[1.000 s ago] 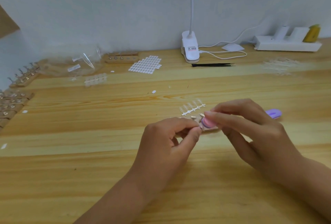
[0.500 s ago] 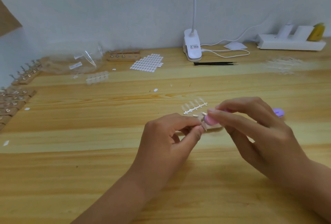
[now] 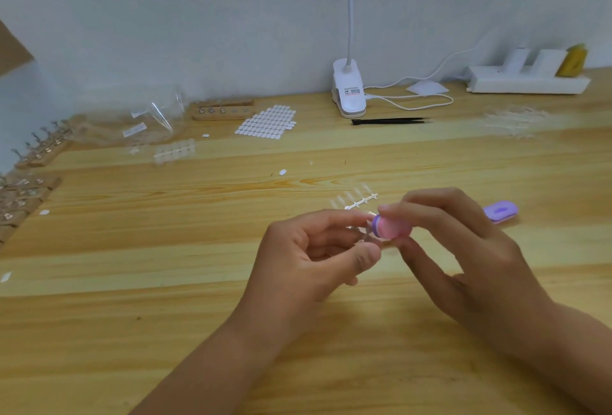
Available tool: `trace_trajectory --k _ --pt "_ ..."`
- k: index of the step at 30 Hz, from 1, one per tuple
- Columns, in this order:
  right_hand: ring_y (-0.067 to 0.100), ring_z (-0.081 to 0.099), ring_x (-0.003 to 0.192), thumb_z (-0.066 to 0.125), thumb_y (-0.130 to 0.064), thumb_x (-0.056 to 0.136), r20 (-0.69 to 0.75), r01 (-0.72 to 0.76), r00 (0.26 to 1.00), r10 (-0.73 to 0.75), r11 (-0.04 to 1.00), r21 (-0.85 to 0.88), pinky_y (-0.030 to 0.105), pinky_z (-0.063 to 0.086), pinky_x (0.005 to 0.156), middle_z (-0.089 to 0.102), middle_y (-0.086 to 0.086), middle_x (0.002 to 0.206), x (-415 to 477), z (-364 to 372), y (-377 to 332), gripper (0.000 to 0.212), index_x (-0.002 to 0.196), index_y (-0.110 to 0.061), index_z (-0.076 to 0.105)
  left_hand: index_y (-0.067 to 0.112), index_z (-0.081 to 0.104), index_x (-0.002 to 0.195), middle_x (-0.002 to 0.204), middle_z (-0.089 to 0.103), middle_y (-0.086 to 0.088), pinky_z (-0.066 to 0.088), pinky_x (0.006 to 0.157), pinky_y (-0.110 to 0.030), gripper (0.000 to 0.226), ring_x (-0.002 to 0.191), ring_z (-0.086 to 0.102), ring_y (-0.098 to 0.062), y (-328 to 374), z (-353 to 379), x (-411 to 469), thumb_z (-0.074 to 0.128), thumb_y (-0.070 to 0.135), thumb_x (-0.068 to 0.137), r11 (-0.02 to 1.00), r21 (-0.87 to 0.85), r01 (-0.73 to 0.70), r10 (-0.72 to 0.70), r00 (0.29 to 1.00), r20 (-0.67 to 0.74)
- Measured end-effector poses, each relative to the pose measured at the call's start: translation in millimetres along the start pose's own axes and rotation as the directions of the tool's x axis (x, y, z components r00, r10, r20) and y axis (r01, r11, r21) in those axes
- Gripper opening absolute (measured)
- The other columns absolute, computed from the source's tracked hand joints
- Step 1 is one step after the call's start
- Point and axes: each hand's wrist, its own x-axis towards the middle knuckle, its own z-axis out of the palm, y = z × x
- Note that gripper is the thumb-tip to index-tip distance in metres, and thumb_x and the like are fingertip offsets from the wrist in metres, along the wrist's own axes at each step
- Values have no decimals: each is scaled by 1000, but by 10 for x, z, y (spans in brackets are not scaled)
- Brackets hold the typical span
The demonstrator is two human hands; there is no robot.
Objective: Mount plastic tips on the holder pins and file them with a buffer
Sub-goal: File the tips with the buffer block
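Buffer (image 3: 390, 228), pink with a purple band, is pinched between the thumb and fingertips of the right hand (image 3: 463, 249) over the middle of the wooden table (image 3: 165, 315). Its purple end meets a small holder (image 3: 364, 236), which the left hand (image 3: 314, 259) pinches between thumb and curled forefinger. Blur hides the holder's pins and whether a tip sits on them. A strip of clear plastic tips (image 3: 359, 202) lies on the table just behind the hands. A purple case (image 3: 500, 211) lies near the right hand, on its outer side. Toward the wall are a wooden block (image 3: 222, 111), a sheet of white tabs (image 3: 266, 121), a clip lamp (image 3: 349, 93), black tweezers (image 3: 390, 121) and a power strip (image 3: 526, 81).
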Motion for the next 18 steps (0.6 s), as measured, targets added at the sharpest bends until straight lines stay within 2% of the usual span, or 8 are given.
trace_trajectory --k 5,8,13,16,18 --pt "20 63 100 55 -10 96 7 -29 1000 29 999 -34 19 45 94 61 4 109 -5 -7 21 26 117 -4 68 21 77 98 80 76 -9 54 62 -22 30 64 67 -15 5 3 -8 81 6 73 1000 -17 22 -22 1000 18" --pt "20 63 102 56 -10 96 24 -27 999 27 1000 -7 19 45 95 60 2 110 -7 -4 13 26 119 -6 67 24 77 94 73 75 -6 54 61 -22 28 59 67 -13 4 24 -30 83 10 71 999 37 2 -1 1000 -29" --pt "16 62 103 59 -8 97 -9 2 1000 -2 999 47 20 45 95 61 2 111 -13 61 -48 26 122 -9 66 33 77 94 80 76 6 55 67 -17 34 73 73 -9 25 72 -64 82 10 70 959 238 -156 172 984 -47" --pt "15 62 106 60 -5 96 -31 47 998 -46 998 38 21 46 96 62 4 112 -16 35 -21 27 122 -10 63 30 77 94 83 76 10 56 70 -17 35 76 73 -9 39 64 -82 82 5 70 935 257 -243 264 963 -50" --pt "15 62 107 59 -4 95 -34 33 999 -32 998 44 22 46 96 62 4 112 -14 -1 13 27 121 -11 62 28 77 90 81 75 10 55 71 -16 30 76 72 -9 41 61 -89 83 7 69 929 274 -248 274 960 -59"
